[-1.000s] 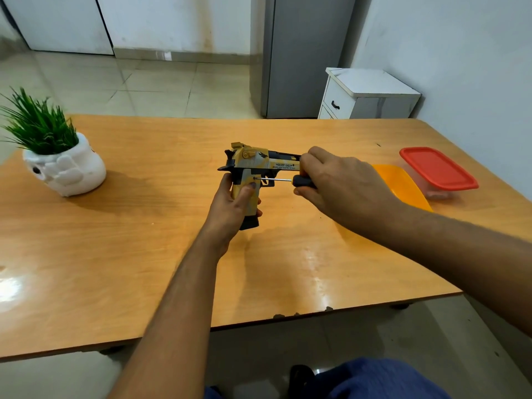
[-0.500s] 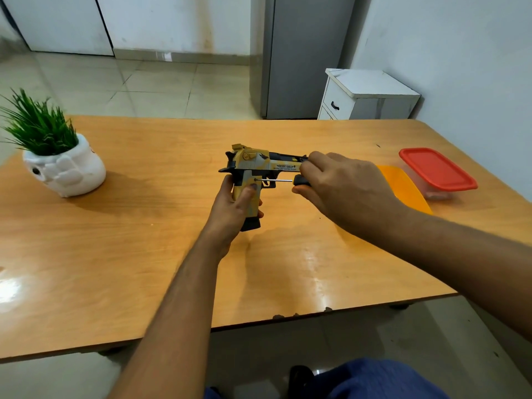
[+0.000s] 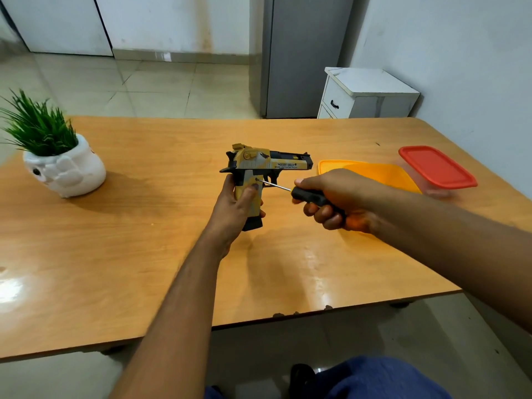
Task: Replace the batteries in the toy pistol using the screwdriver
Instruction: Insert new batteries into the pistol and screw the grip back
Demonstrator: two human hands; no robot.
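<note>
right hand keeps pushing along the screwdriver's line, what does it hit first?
The toy pistol. The right hand aims the screwdriver left and slightly up, its tip already at a dark spot on the side of the pistol's handle, just above the left hand's thumb. Whether the tip is seated there can't be told.

Home: fridge, nightstand, potted plant
</note>
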